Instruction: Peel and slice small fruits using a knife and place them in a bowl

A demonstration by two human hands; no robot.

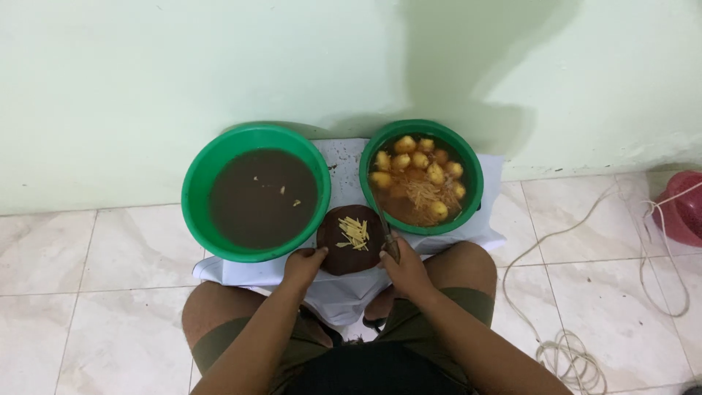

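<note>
Bent knees frame the left hand (305, 265), fingers curled on the edge of a round dark board (344, 256) carrying yellow strips (355, 232). Right hand (406, 269) closed around a knife (385, 230). Beyond sit two green basins (201, 175) on white cloth (344, 157).

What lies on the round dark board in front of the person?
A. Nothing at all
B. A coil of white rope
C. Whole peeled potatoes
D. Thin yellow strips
D: a small pile of thin yellow strips lies on the board, which the left hand steadies while the right hand holds a knife; the whole potatoes sit in the right basin.
</note>
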